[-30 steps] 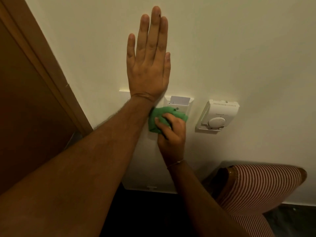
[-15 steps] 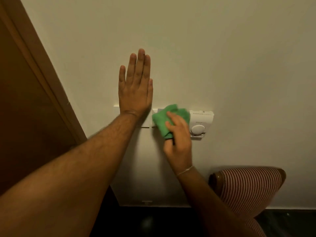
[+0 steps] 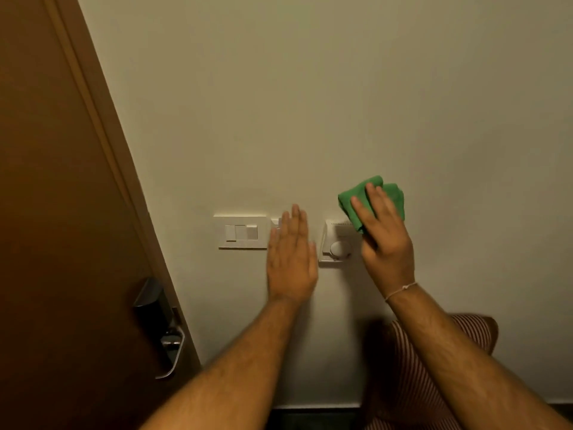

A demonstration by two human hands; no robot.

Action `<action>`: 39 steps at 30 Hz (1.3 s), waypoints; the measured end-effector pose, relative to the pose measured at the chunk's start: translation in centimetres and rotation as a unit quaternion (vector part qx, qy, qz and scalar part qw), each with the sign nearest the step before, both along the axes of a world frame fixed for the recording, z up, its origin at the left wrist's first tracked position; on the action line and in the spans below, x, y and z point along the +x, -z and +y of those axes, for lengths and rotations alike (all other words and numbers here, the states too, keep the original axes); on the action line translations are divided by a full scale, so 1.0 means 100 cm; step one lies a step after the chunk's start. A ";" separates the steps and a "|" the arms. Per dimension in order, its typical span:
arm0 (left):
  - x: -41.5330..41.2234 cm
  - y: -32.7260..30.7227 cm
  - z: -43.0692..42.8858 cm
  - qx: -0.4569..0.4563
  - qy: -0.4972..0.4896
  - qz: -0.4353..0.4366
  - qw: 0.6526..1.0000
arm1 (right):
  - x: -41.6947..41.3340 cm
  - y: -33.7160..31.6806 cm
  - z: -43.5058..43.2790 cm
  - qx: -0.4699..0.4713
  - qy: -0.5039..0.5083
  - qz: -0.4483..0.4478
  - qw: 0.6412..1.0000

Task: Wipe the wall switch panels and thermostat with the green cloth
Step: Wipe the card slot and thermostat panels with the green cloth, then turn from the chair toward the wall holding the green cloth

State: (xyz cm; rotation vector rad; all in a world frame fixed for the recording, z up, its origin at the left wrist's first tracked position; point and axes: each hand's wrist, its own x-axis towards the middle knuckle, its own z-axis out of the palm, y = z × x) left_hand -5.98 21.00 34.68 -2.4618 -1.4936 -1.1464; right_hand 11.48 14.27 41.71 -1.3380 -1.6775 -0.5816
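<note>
A right hand (image 3: 383,240) presses a crumpled green cloth (image 3: 372,198) flat-fingered against the cream wall (image 3: 310,103), over the upper right corner of a white thermostat (image 3: 336,243) whose lettering is too blurred to read. The left hand (image 3: 291,259), fingers extended and holding nothing, hides most of a second panel beside the 3-key switch panel (image 3: 242,232). A striped chair (image 3: 434,367) is cut off below.

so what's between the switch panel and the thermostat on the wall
In the head view, the open left hand lies between the switch panel and the thermostat, covering most of a second small panel.
</note>
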 end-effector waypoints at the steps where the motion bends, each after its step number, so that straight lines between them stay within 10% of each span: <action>1: 0.012 0.017 -0.014 -0.012 0.020 0.009 1.000 | 0.007 0.016 -0.008 -0.012 0.009 0.006 1.000; 11: 0.081 0.191 -0.133 -0.192 0.159 0.108 0.963 | 0.099 0.209 -0.132 -0.228 0.093 0.073 0.966; 22: 0.123 0.357 -0.207 -0.325 0.262 0.329 0.847 | 0.150 0.430 -0.246 -0.547 0.148 0.231 0.791; 39: 0.186 0.504 -0.208 -0.425 0.220 0.372 0.795 | 0.189 0.645 -0.244 -0.684 0.159 0.219 0.677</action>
